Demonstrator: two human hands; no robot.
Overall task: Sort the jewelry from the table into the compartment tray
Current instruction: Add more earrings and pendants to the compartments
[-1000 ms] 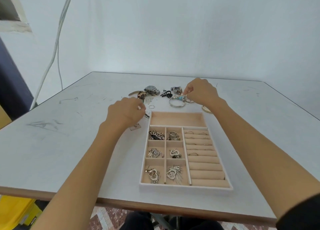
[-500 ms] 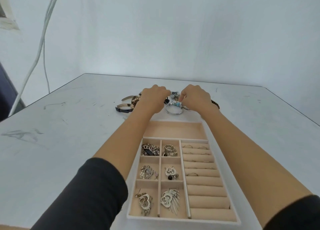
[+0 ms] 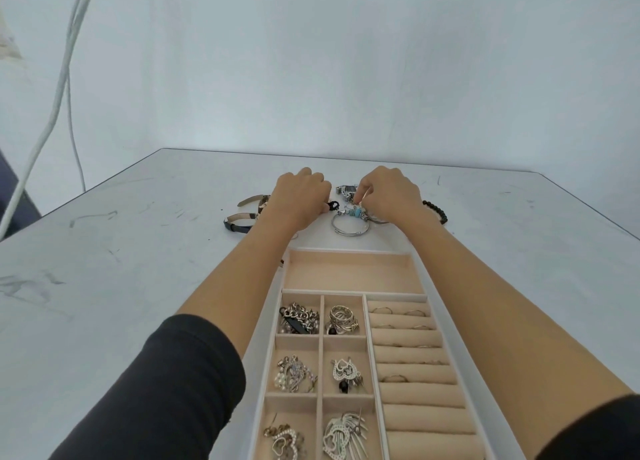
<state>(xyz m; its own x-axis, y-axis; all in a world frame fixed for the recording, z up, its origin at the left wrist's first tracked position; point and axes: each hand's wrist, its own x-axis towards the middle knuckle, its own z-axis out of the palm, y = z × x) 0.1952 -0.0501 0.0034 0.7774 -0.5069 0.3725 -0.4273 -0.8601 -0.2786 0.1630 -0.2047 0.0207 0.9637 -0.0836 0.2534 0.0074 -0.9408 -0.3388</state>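
Jewelry pile: right hand pinches the blue-beaded bracelet, left hand curled at a black piece, grip hidden

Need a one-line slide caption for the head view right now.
Left hand and right hand pick at loose jewelry beyond the partly filled compartment tray.

White, scuffed table. Near centre: compartment tray, long axis near–far. Beyond its far edge, L to R: two strap watches; silver bangle w/ charm bracelet touching its far side; metal watch farthest back; black bead bracelet at R.
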